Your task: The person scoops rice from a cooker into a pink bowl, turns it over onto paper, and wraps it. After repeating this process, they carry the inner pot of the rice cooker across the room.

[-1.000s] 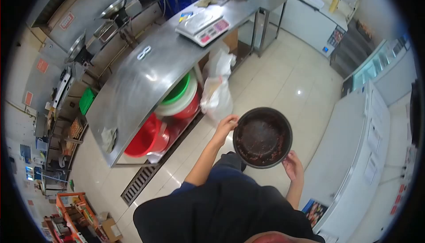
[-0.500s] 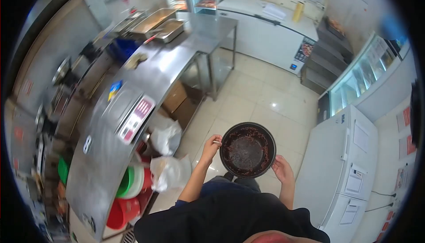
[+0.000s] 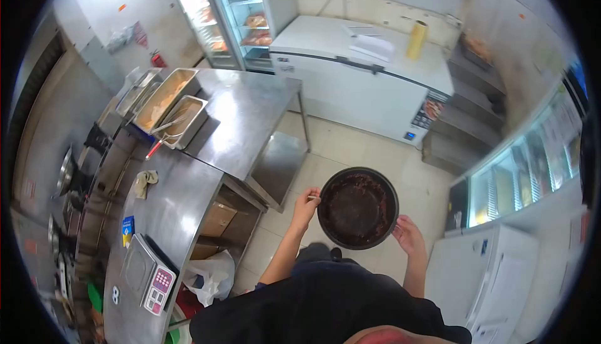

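A round dark pot (image 3: 358, 208), with reddish-brown residue on its inner wall and bottom, is held in front of my body above the tiled floor. My left hand (image 3: 307, 206) grips its left rim, fingers closed, with a small light-coloured piece showing at the fingertips. At the lower right rim my right hand (image 3: 409, 234) holds the pot with curled fingers. The inside of the pot holds only the residue that shows.
Left of me is a steel counter (image 3: 181, 203) with a scale (image 3: 148, 276), a cloth (image 3: 145, 183) and metal trays (image 3: 164, 100). Ahead stands a white chest freezer (image 3: 350, 97); steps (image 3: 460, 122) and a white refrigerator (image 3: 463, 269) are on the right.
The view has shifted forward along the counter, so the trays and chest freezer appear nearer. Both hands still hold the pot, which sits slightly further right in view.
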### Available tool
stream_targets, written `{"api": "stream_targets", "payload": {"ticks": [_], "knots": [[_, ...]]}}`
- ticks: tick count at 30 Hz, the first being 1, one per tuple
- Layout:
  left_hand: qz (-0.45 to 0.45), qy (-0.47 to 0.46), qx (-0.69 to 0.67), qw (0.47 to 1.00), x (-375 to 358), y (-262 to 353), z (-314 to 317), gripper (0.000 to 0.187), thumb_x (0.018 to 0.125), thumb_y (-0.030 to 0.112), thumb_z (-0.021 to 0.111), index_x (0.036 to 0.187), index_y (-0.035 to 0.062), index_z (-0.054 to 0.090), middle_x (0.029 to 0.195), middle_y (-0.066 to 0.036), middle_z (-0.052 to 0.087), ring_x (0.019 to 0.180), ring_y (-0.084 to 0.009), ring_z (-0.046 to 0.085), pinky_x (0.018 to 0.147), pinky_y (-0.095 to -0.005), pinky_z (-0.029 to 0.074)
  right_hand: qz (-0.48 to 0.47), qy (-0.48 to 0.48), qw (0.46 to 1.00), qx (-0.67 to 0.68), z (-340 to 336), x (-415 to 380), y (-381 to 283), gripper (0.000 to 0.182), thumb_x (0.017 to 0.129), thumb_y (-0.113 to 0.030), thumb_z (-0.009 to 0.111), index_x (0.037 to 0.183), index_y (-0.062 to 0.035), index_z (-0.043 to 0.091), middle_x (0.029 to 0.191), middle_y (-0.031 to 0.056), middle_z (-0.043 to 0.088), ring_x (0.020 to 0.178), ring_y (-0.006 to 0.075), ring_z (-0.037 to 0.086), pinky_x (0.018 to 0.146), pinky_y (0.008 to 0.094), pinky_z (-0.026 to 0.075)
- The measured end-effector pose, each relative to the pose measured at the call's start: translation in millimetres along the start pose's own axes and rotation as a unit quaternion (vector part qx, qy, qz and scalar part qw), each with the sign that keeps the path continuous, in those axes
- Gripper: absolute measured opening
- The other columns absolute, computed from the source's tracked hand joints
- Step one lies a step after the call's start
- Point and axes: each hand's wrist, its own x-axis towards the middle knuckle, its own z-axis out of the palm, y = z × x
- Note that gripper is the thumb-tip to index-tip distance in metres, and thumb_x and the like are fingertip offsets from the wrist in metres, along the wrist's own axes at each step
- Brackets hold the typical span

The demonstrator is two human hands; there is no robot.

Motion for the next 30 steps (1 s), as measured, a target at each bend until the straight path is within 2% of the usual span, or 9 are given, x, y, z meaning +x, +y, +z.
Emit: {"api": "stream_targets", "payload": {"ticks": [3, 8, 11, 13, 19, 22, 25, 30], "knots": [[0.034, 0.030, 0.048, 0.998, 74.2, 34.9, -6.8, 0.024, 0.079, -0.006, 0.055, 0.101, 0.0021, 0.061, 0.088, 0.001, 0.057, 0.081, -0.0084, 0.053, 0.076, -0.0238, 0.042, 0.022, -0.058, 0.998, -0.029, 32.4, 110.2, -52.0, 0.012, 0.087, -0.006, 0.060, 0.099, -0.0049, 0.057, 0.089, 0.0056, 0.065, 0.082, 0.0161, 0.064, 0.078, 0.0289, 0.053], [0.040, 0.121, 0.032, 0.991, 201.3, 58.0, -11.3, 0.024, 0.080, -0.006, 0.056, 0.102, 0.0030, 0.061, 0.088, 0.001, 0.056, 0.082, -0.0088, 0.053, 0.078, -0.0232, 0.042, 0.059, -0.105, 0.992, -0.048, 96.0, 287.1, -118.3, 0.012, 0.087, -0.007, 0.060, 0.099, -0.0039, 0.057, 0.088, 0.0064, 0.065, 0.082, 0.0161, 0.064, 0.077, 0.0302, 0.053], [0.013, 0.130, 0.023, 0.991, 296.9, 60.0, -13.1, 0.024, 0.080, -0.005, 0.056, 0.101, 0.0031, 0.061, 0.088, 0.000, 0.056, 0.082, -0.0095, 0.053, 0.078, -0.0234, 0.042, 0.054, -0.132, 0.987, -0.075, 128.4, 390.0, -155.6, 0.013, 0.086, -0.007, 0.061, 0.098, -0.0045, 0.058, 0.089, 0.0064, 0.065, 0.083, 0.0163, 0.064, 0.078, 0.0302, 0.052], [0.028, 0.131, 0.030, 0.991, 366.0, 65.5, -17.1, 0.024, 0.078, -0.005, 0.057, 0.101, 0.0023, 0.061, 0.088, -0.001, 0.058, 0.080, -0.0098, 0.055, 0.076, -0.0239, 0.044, 0.074, -0.092, 0.991, -0.057, 145.3, 440.4, -180.5, 0.013, 0.085, -0.005, 0.062, 0.098, -0.0052, 0.060, 0.089, 0.0057, 0.066, 0.084, 0.0160, 0.064, 0.077, 0.0293, 0.052], [0.039, 0.137, 0.036, 0.989, 539.0, 112.9, 1.9, 0.022, 0.078, -0.002, 0.059, 0.100, 0.0012, 0.062, 0.087, -0.003, 0.061, 0.078, -0.0113, 0.057, 0.075, -0.0252, 0.046, 0.065, -0.081, 0.993, -0.062, 197.4, 592.2, -264.6, 0.015, 0.084, -0.004, 0.062, 0.099, -0.0059, 0.061, 0.091, 0.0049, 0.066, 0.084, 0.0163, 0.064, 0.078, 0.0284, 0.052], [0.005, 0.119, 0.042, 0.992, 623.2, 136.9, 0.7, 0.023, 0.078, -0.002, 0.059, 0.101, 0.0008, 0.062, 0.087, -0.004, 0.061, 0.079, -0.0123, 0.058, 0.075, -0.0261, 0.046, 0.067, -0.095, 0.989, -0.090, 234.6, 678.0, -298.0, 0.015, 0.084, -0.004, 0.062, 0.099, -0.0059, 0.061, 0.092, 0.0055, 0.066, 0.084, 0.0166, 0.064, 0.078, 0.0293, 0.052], [0.017, 0.140, 0.005, 0.990, 701.0, 134.4, -12.9, 0.024, 0.078, -0.001, 0.059, 0.101, 0.0018, 0.063, 0.086, -0.003, 0.061, 0.079, -0.0119, 0.057, 0.075, -0.0255, 0.046, 0.085, -0.127, 0.978, -0.139, 261.4, 781.1, -317.4, 0.014, 0.084, -0.005, 0.062, 0.099, -0.0053, 0.060, 0.091, 0.0059, 0.065, 0.084, 0.0166, 0.063, 0.078, 0.0302, 0.052], [0.040, 0.263, -0.037, 0.963, 786.5, 133.6, -41.6, 0.019, 0.078, -0.002, 0.058, 0.097, 0.0025, 0.062, 0.083, 0.000, 0.058, 0.078, -0.0090, 0.054, 0.072, -0.0243, 0.044, 0.183, -0.198, 0.939, -0.212, 368.0, 928.5, -344.7, 0.011, 0.084, -0.006, 0.061, 0.095, -0.0070, 0.058, 0.088, 0.0040, 0.063, 0.082, 0.0164, 0.060, 0.078, 0.0306, 0.049]]}}
